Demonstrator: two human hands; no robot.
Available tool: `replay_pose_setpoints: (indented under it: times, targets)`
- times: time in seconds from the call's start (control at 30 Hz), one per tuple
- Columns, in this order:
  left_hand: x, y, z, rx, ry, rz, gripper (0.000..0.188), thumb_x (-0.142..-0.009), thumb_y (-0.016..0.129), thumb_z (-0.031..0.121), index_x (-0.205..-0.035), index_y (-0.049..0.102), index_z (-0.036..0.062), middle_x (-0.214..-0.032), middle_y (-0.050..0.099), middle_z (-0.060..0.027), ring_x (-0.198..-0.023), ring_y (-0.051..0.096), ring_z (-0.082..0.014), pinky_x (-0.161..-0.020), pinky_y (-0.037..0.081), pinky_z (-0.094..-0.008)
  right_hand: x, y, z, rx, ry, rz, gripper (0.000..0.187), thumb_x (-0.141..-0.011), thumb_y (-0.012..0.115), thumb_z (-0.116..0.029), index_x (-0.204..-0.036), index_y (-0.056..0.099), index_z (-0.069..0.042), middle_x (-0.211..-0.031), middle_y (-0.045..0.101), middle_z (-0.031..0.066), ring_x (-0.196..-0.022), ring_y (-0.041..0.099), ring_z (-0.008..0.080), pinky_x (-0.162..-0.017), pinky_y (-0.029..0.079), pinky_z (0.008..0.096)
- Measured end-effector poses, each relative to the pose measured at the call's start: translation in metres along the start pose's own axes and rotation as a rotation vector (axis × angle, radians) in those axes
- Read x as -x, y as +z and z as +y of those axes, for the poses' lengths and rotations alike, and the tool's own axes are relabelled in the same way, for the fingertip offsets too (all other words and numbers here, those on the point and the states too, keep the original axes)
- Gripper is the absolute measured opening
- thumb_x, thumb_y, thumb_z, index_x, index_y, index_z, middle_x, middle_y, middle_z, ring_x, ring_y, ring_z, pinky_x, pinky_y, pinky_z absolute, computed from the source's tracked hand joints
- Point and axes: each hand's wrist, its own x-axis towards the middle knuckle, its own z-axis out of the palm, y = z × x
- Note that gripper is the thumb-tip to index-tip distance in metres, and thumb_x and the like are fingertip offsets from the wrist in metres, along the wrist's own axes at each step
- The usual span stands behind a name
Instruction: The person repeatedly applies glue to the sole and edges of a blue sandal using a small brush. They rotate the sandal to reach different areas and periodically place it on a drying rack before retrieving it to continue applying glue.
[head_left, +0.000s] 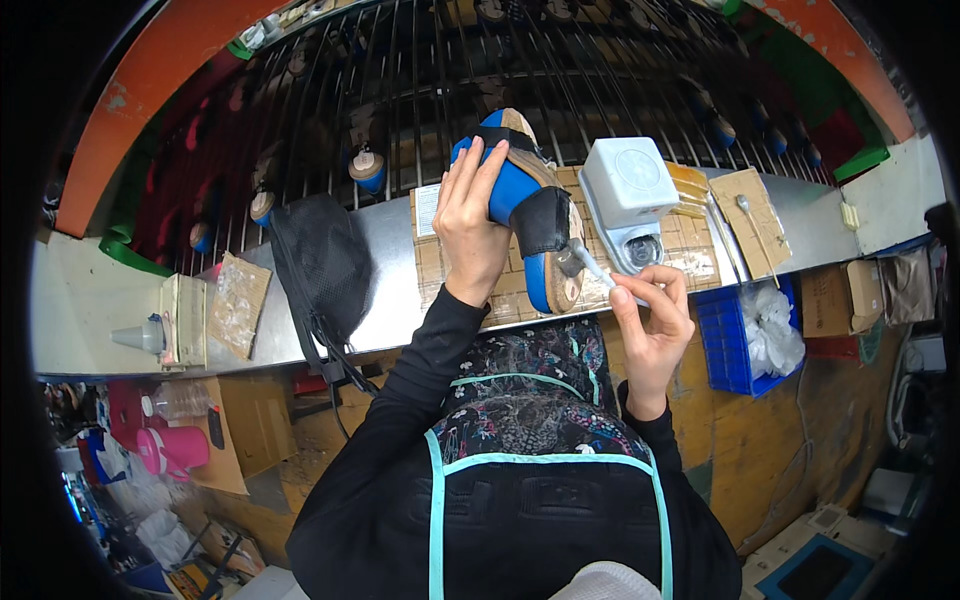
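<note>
My left hand (472,215) grips a sandal on a blue shoe last (515,188) and tilts it over the bench. A wide black strap (540,220) crosses the sandal, and its tan sole edge faces right. Between the thumb and fingers of my right hand (655,318) is a small brush with a pale handle (594,266). Its dark tip meets the near end of the sandal, beside the strap. Just right of the sandal stands a white dispenser bottle (628,178) with a small round cup (641,249) at its front.
Cardboard (440,268) covers part of the metal bench (385,290). A black mesh bag (322,265) lies left; another brush (752,220) rests on a cardboard piece at right. Beyond, a rod conveyor (420,90) carries several lasts. A blue crate (727,340) with white plastic stands below right.
</note>
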Motion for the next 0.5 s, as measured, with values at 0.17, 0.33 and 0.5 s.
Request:
replay_pose_setpoints:
  times: [0.17, 0.33, 0.5]
  targets:
    - [0.001, -0.001, -0.004, -0.002, 0.003, -0.003, 0.069, -0.062, 0.074, -0.008, -0.125, 0.063, 0.0160, -0.129, 0.059, -0.0176, -0.121, 0.054, -0.0376, -0.103, 0.042, -0.0470, -0.003, 0.004, -0.001, 0.136, -0.140, 0.102, 0.016, -0.079, 0.075, -0.002, -0.094, 0.073, 0.000, -0.092, 0.053, 0.0051, -0.071, 0.053, 0.0096, -0.059, 0.046, 0.0197]
    - [0.000, -0.001, -0.006, -0.042, -0.012, -0.039, 0.069, -0.063, 0.075, -0.004, -0.127, 0.062, 0.0199, -0.129, 0.060, -0.0140, -0.120, 0.056, -0.0337, -0.107, 0.032, -0.0539, -0.011, -0.003, 0.005, 0.042, -0.141, -0.026, 0.018, -0.077, 0.075, -0.001, -0.095, 0.073, -0.001, -0.092, 0.054, 0.0055, -0.073, 0.053, 0.0099, -0.060, 0.046, 0.0202]
    - [0.001, -0.004, -0.004, -0.034, -0.048, -0.127, 0.066, -0.064, 0.076, -0.001, -0.125, 0.062, 0.0213, -0.129, 0.060, -0.0125, -0.118, 0.058, -0.0301, -0.109, 0.023, -0.0578, -0.019, -0.008, 0.009, -0.008, -0.179, -0.115, 0.018, -0.077, 0.075, 0.000, -0.094, 0.073, -0.001, -0.092, 0.055, 0.0059, -0.076, 0.053, 0.0102, -0.060, 0.045, 0.0208]
